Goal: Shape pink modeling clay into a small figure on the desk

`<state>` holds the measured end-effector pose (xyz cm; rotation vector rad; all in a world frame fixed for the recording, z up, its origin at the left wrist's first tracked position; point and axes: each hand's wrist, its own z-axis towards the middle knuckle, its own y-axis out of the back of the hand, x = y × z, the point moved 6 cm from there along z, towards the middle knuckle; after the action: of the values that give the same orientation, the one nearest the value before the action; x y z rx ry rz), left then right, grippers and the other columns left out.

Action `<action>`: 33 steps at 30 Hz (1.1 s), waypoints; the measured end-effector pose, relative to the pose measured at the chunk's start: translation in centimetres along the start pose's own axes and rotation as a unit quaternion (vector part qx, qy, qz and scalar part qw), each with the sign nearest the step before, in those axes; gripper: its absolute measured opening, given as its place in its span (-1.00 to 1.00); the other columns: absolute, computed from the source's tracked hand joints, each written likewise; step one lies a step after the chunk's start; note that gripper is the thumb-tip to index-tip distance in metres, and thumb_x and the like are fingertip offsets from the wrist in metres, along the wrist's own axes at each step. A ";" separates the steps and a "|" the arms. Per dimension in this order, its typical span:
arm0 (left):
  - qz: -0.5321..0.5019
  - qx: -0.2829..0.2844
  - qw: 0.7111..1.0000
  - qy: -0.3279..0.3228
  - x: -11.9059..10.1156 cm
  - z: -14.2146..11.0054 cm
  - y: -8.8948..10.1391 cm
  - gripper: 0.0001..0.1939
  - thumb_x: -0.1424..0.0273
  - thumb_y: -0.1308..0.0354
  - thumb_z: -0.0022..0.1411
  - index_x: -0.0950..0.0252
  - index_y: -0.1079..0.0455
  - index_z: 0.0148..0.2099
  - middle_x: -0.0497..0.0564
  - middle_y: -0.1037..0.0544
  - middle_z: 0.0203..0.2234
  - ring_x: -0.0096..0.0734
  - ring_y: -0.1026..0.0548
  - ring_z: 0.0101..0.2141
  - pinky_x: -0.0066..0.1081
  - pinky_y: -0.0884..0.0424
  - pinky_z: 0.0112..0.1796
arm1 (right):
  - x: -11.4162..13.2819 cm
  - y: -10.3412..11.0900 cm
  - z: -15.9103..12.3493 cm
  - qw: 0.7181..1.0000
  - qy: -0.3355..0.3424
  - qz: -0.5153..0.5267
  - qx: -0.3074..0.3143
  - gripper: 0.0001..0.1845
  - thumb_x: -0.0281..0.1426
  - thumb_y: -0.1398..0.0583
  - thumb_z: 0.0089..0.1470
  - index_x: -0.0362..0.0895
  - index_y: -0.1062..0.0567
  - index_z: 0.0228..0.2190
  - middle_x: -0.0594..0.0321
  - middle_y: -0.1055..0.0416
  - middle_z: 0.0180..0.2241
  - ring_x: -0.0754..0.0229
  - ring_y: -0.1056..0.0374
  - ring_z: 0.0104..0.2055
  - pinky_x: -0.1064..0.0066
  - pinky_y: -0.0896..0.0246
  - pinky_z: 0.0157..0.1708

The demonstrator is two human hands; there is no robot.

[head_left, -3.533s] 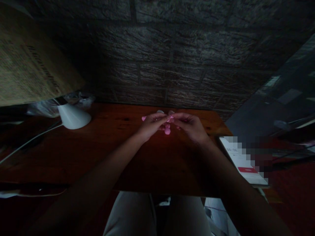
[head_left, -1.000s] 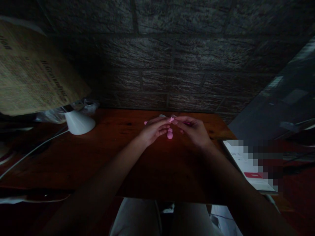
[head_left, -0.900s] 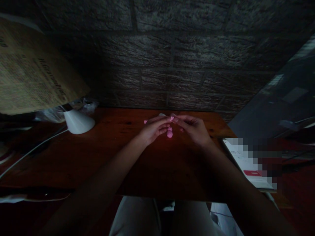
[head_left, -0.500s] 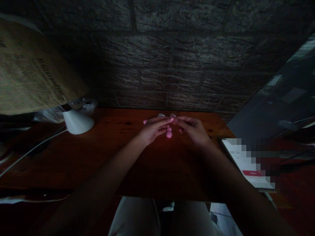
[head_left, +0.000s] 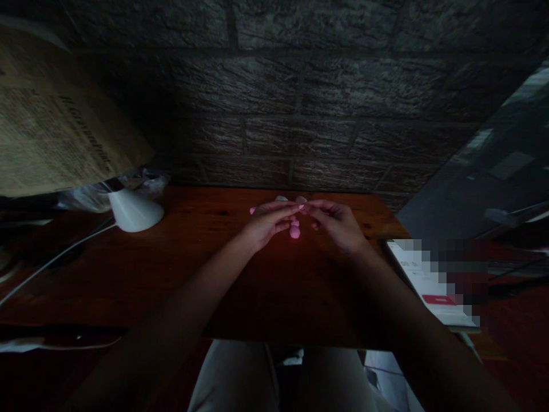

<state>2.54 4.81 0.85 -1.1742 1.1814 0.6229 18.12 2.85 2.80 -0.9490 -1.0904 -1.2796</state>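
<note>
My left hand (head_left: 269,223) and my right hand (head_left: 341,224) meet over the table, fingertips close together. Pinched between them is a small pink piece (head_left: 301,208) that looks like modelling clay; both hands are closed on it. Just below the fingers lies a larger lump of pink clay (head_left: 295,230), made of rounded parts joined together. Another pink bit (head_left: 253,211) peeks out to the left of my left hand. Behind the fingers are a whitish item (head_left: 281,198) and a pale pinkish one (head_left: 301,200), both partly hidden and too dim to name.
The wooden table (head_left: 193,274) ends at a dark brick wall (head_left: 266,86). On the left stands a lamp with a white base (head_left: 135,212), a printed shade (head_left: 55,120) and a white cord (head_left: 55,262). A tablet or phone (head_left: 429,286), partly pixelated, lies at the right edge.
Both hands stay in place, with only slight finger movement at the small pink piece. The whole view has shifted slightly.
</note>
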 end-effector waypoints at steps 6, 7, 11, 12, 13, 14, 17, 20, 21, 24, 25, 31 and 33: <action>0.012 -0.014 0.999 -0.032 -0.4 -0.1 0.3 -0.78 0.41 -0.47 -0.02 0.26 -0.60 -0.25 -0.02 -0.65 -0.29 -0.50 -0.55 -0.34 -0.40 -0.43 -0.21 | 0.2 0.6 0.0 0.998 0.012 0.008 -0.055 -0.73 -0.18 -0.41 -0.06 -0.08 -0.66 -0.32 0.20 -0.60 -0.30 0.30 -0.29 -0.50 0.39 -0.26 -0.50; 0.012 -0.014 0.999 -0.035 -0.4 -0.1 0.3 -0.76 0.41 -0.48 -0.03 0.26 -0.60 -0.25 -0.02 -0.65 -0.28 -0.48 -0.56 -0.33 -0.40 -0.43 -0.21 | 0.3 0.6 0.0 0.998 0.014 0.006 -0.057 -0.73 -0.18 -0.41 -0.06 -0.08 -0.66 -0.33 0.20 -0.61 -0.31 0.30 -0.29 -0.50 0.39 -0.25 -0.50; 0.021 -0.027 0.998 -0.046 -0.4 0.0 0.5 -0.73 0.40 -0.49 -0.07 0.26 -0.59 -0.26 -0.01 -0.66 -0.29 -0.44 -0.57 -0.31 -0.39 -0.44 -0.22 | 0.3 0.3 0.0 0.999 0.009 -0.012 -0.044 -0.70 -0.11 -0.39 -0.04 -0.08 -0.66 -0.40 0.19 -0.62 -0.30 0.29 -0.29 -0.49 0.40 -0.25 -0.50; 0.025 -0.030 0.998 -0.048 -0.4 0.0 0.5 -0.73 0.39 -0.50 -0.08 0.26 -0.59 -0.26 -0.01 -0.66 -0.29 -0.44 -0.57 -0.31 -0.39 -0.44 -0.22 | 0.3 0.2 -0.1 0.999 0.006 -0.016 -0.038 -0.69 -0.09 -0.39 -0.03 -0.08 -0.66 -0.41 0.19 -0.62 -0.30 0.29 -0.30 -0.48 0.40 -0.25 -0.50; 0.029 -0.031 0.998 -0.050 -0.4 0.0 0.5 -0.72 0.39 -0.50 -0.08 0.26 -0.59 -0.26 -0.01 -0.66 -0.29 -0.43 -0.57 -0.31 -0.39 -0.44 -0.22 | 0.2 0.2 -0.1 0.999 0.004 -0.019 -0.033 -0.68 -0.08 -0.39 -0.02 -0.08 -0.67 -0.41 0.19 -0.62 -0.30 0.29 -0.30 -0.48 0.40 -0.25 -0.50; 0.032 -0.031 0.998 -0.052 -0.4 0.0 0.5 -0.72 0.38 -0.50 -0.09 0.26 -0.59 -0.26 -0.01 -0.66 -0.29 -0.43 -0.57 -0.31 -0.38 -0.44 -0.22 | 0.2 0.1 -0.1 0.999 0.002 -0.020 -0.030 -0.68 -0.08 -0.38 -0.02 -0.08 -0.67 -0.40 0.20 -0.62 -0.30 0.29 -0.31 -0.47 0.40 -0.26 -0.49; 0.035 -0.027 0.997 -0.055 -0.5 0.0 0.5 -0.73 0.39 -0.49 -0.07 0.25 -0.60 -0.25 0.00 -0.67 -0.28 -0.43 -0.58 -0.30 -0.37 -0.44 -0.21 | 0.1 0.0 -0.1 1.000 0.004 -0.020 -0.022 -0.70 -0.10 -0.39 -0.01 -0.07 -0.69 -0.37 0.20 -0.61 -0.31 0.28 -0.32 -0.46 0.39 -0.26 -0.47; 0.035 -0.024 0.997 -0.059 -0.5 0.0 0.4 -0.76 0.40 -0.48 -0.05 0.24 -0.60 -0.26 -0.01 -0.66 -0.27 -0.43 -0.59 -0.30 -0.36 -0.44 -0.20 | 0.1 0.0 -0.1 1.000 0.009 -0.021 -0.015 -0.71 -0.10 -0.39 0.00 -0.07 -0.69 -0.36 0.20 -0.60 -0.32 0.27 -0.33 -0.44 0.39 -0.27 -0.46; 0.036 -0.022 0.997 -0.061 -0.4 0.0 0.4 -0.76 0.40 -0.48 -0.05 0.24 -0.61 -0.26 -0.01 -0.66 -0.27 -0.43 -0.59 -0.30 -0.36 -0.45 -0.20 | 0.1 0.0 -0.1 1.000 0.011 -0.021 -0.014 -0.71 -0.10 -0.39 0.00 -0.07 -0.69 -0.36 0.20 -0.60 -0.32 0.27 -0.33 -0.43 0.39 -0.28 -0.45; 0.043 -0.017 0.997 -0.061 -0.4 0.0 0.3 -0.77 0.40 -0.47 -0.04 0.24 -0.61 -0.26 0.00 -0.67 -0.27 -0.42 -0.59 -0.30 -0.36 -0.45 -0.20 | 0.3 0.0 -0.1 1.000 0.014 -0.021 -0.014 -0.69 -0.09 -0.40 -0.01 -0.07 -0.68 -0.37 0.21 -0.60 -0.32 0.26 -0.34 -0.43 0.38 -0.29 -0.44; 0.044 -0.017 0.997 -0.062 -0.4 0.0 0.3 -0.77 0.40 -0.47 -0.04 0.24 -0.61 -0.26 0.00 -0.67 -0.27 -0.42 -0.59 -0.30 -0.36 -0.45 -0.20 | 0.3 0.0 -0.1 1.000 0.015 -0.022 -0.015 -0.69 -0.08 -0.40 -0.01 -0.07 -0.68 -0.37 0.21 -0.60 -0.32 0.27 -0.33 -0.43 0.38 -0.29 -0.44; 0.054 -0.029 0.995 -0.075 -0.7 -0.2 0.4 -0.78 0.38 -0.48 -0.06 0.23 -0.60 -0.30 -0.02 -0.67 -0.27 -0.42 -0.58 -0.30 -0.38 -0.45 -0.23 | 0.5 -0.1 -0.2 0.999 0.023 -0.041 -0.019 -0.66 -0.05 -0.40 -0.02 -0.08 -0.67 -0.38 0.20 -0.60 -0.34 0.25 -0.36 -0.43 0.37 -0.32 -0.43; 0.059 -0.031 0.995 -0.078 -0.7 -0.2 0.4 -0.78 0.37 -0.48 -0.06 0.23 -0.60 -0.30 0.00 -0.67 -0.25 -0.40 -0.59 -0.29 -0.37 -0.45 -0.22 | 0.5 -0.1 -0.2 0.998 0.027 -0.047 -0.020 -0.65 -0.04 -0.40 -0.01 -0.08 -0.67 -0.38 0.19 -0.61 -0.32 0.22 -0.39 -0.39 0.37 -0.33 -0.42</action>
<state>1.90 4.92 1.39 -1.0930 1.1103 0.8319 18.04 2.53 3.24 -0.8967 -1.0827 -1.3998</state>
